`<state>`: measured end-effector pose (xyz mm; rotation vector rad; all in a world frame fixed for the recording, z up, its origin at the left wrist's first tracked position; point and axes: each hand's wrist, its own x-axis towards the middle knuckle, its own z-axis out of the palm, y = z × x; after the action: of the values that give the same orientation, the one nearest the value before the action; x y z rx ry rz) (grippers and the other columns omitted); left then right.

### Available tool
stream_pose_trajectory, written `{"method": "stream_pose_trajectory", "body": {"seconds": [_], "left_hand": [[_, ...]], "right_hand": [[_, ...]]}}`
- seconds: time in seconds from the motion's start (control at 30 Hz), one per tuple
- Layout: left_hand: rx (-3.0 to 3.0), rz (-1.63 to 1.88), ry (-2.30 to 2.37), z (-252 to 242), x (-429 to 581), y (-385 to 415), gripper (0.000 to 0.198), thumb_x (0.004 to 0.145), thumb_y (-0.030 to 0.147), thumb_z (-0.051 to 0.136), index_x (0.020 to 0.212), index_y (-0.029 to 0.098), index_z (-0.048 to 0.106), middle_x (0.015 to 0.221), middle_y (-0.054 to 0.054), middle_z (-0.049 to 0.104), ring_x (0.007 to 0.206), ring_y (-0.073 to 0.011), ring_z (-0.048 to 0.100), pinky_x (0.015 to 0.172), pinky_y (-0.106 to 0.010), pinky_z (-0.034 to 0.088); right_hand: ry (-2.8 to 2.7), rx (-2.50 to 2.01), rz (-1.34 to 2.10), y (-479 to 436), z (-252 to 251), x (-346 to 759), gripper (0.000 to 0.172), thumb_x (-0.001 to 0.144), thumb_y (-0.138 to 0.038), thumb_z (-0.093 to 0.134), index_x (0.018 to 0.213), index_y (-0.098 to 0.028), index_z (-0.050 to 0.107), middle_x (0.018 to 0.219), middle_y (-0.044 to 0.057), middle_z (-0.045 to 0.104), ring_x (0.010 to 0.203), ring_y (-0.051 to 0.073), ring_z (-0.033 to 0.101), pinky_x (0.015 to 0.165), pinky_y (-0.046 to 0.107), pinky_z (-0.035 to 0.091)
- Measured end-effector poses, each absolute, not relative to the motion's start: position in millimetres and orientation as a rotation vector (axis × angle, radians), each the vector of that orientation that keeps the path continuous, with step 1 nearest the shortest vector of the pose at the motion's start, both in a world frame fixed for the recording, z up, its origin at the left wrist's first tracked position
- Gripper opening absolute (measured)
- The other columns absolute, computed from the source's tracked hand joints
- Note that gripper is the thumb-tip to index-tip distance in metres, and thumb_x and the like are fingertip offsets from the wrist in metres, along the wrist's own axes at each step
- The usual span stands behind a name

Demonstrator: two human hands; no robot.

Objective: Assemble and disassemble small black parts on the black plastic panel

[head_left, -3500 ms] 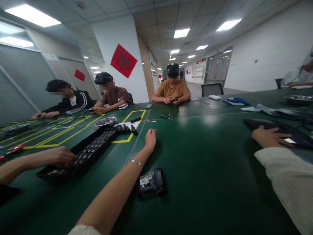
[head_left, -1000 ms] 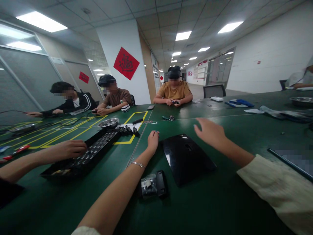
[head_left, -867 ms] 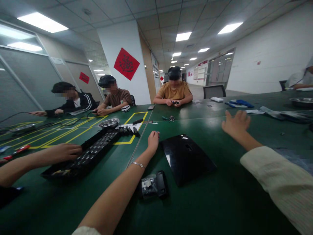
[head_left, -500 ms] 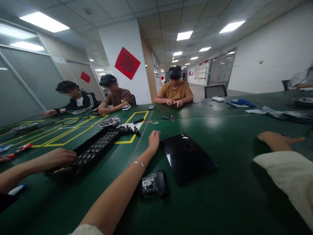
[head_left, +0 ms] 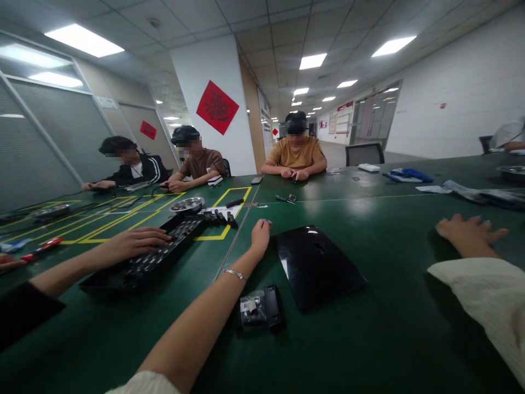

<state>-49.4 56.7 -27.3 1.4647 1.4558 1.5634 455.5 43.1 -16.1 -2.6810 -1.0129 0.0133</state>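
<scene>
My left hand (head_left: 260, 236), with a silver bracelet on the wrist, rests on the green table at the upper left corner of a glossy black curved panel (head_left: 318, 273). Its fingers are curled closed; whatever they hold, if anything, is hidden. Far off to the right, my right hand (head_left: 467, 234) lies over the table with its fingers spread and nothing in it. The panel has a small rectangular slot. Beside my left forearm lie a clear plastic bag with dark parts (head_left: 252, 311) and a black block-shaped part (head_left: 273, 306), touching each other.
A co-worker's hand (head_left: 141, 241) reaches in from the left over a long black tray (head_left: 135, 279) of small parts. Metal bowl (head_left: 187, 204), pliers (head_left: 285, 199) and blue cloth (head_left: 408, 175) lie further back. Several people sit around the table.
The fingers of my right hand have spread apart. My left hand has stayed in place. The co-worker's hand has moved from the tray's near end toward its middle.
</scene>
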Motion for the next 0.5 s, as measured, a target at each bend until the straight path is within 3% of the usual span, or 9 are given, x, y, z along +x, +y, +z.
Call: {"method": "stream_pose_trajectory", "body": {"seconds": [0.07, 0.17, 0.37, 0.5], "left_hand": [[1.463, 1.563, 1.456, -27.2, -49.4, 56.7, 0.016, 0.076, 0.022, 0.041, 0.066, 0.019, 0.052, 0.055, 0.004, 0.045, 0.055, -0.011, 0.044, 0.055, -0.023, 0.033], [1.453, 1.562, 1.451, -27.1, -48.8, 56.9, 0.016, 0.077, 0.022, 0.041, 0.066, 0.018, 0.052, 0.056, 0.003, 0.045, 0.056, -0.0111, 0.044, 0.055, -0.023, 0.033], [1.466, 1.541, 1.47, -24.5, -46.8, 54.7, 0.016, 0.077, 0.023, 0.04, 0.066, 0.019, 0.051, 0.055, 0.004, 0.044, 0.056, -0.011, 0.044, 0.055, -0.022, 0.033], [1.47, 1.524, 1.487, -22.4, -45.9, 52.9, 0.016, 0.077, 0.023, 0.04, 0.067, 0.019, 0.051, 0.054, 0.004, 0.043, 0.056, -0.0109, 0.043, 0.055, -0.022, 0.032]], "right_hand": [[-0.99, -2.732, 0.205, 41.4, -10.8, 452.3, 0.065, 0.086, -0.041, 0.022, 0.134, -0.001, 0.042, 0.138, 0.028, 0.03, 0.132, 0.039, 0.018, 0.102, 0.052, 0.004], [-1.014, -2.744, 0.313, 42.7, -10.4, 454.0, 0.063, 0.085, -0.038, 0.025, 0.131, 0.0, 0.044, 0.131, 0.03, 0.039, 0.129, 0.036, 0.026, 0.1, 0.048, 0.012], [-0.981, -2.611, 0.106, 51.3, -28.7, 471.1, 0.063, 0.084, -0.038, 0.031, 0.129, 0.003, 0.046, 0.133, 0.032, 0.035, 0.129, 0.04, 0.025, 0.097, 0.055, 0.017], [-1.164, -2.583, 0.166, 63.9, -36.6, 486.5, 0.057, 0.083, -0.033, 0.039, 0.123, 0.005, 0.052, 0.119, 0.035, 0.048, 0.12, 0.04, 0.039, 0.088, 0.054, 0.028]]}}
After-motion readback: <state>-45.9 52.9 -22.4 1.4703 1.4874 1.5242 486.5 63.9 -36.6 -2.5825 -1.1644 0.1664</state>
